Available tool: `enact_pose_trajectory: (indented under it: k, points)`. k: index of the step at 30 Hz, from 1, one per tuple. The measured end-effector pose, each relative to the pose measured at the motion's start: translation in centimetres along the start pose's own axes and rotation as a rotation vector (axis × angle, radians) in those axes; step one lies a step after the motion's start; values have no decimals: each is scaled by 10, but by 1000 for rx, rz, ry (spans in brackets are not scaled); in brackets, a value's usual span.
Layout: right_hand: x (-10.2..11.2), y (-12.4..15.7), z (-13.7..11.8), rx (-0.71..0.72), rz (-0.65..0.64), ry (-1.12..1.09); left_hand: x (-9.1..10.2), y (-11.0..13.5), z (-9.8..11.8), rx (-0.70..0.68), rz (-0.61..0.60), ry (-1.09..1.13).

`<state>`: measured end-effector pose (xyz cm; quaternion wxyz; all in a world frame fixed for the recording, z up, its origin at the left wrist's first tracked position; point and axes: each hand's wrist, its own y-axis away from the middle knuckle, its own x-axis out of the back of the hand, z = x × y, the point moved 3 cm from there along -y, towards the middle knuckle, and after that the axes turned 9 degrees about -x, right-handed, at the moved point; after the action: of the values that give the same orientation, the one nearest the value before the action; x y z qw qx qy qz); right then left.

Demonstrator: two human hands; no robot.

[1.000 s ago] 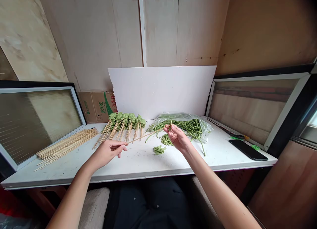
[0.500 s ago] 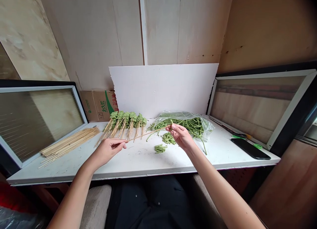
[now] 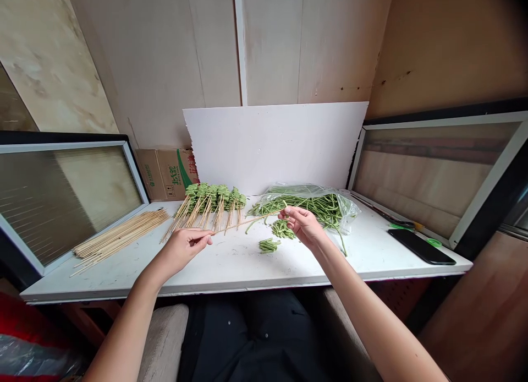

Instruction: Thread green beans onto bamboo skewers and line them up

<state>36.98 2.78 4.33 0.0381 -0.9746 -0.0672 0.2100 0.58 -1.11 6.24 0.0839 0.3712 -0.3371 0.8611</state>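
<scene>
My left hand [image 3: 187,251] pinches the near end of a bamboo skewer [image 3: 243,223], which slants up to the right above the table. At its far tip my right hand [image 3: 302,222] is closed on a short piece of green bean [image 3: 285,204], mostly covered by the fingers. Whether the tip has gone through the bean I cannot tell. Below and left of my right hand lie a small stack of cut bean pieces [image 3: 269,245] and a larger pile of cut pieces [image 3: 282,229]. Finished bean skewers [image 3: 212,197] lie in bunches behind the held skewer.
Bare skewers [image 3: 124,233] lie at the left. Long beans [image 3: 307,204] spill from a clear plastic bag [image 3: 350,208] at the back. A black phone [image 3: 421,246], a green ring [image 3: 434,242] and scissors [image 3: 406,224] are at the right. A carton [image 3: 167,175] and white board [image 3: 276,145] stand behind.
The camera view has shifted slightly. Both hands keep nearly the same pose, with the skewer still stretched between them.
</scene>
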Motion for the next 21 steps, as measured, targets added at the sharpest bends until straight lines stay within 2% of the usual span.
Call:
enact_pose_trajectory:
  k: [11, 17, 21]
  points:
    - [5, -4, 9, -30, 17, 41, -5, 2, -7, -5, -24, -7]
    - [2, -1, 6, -29, 58, 43, -8, 1, -7, 29, -64, 33]
    - [-4, 4, -2, 29, 58, 41, -8, 0, -4, 25, -84, 94]
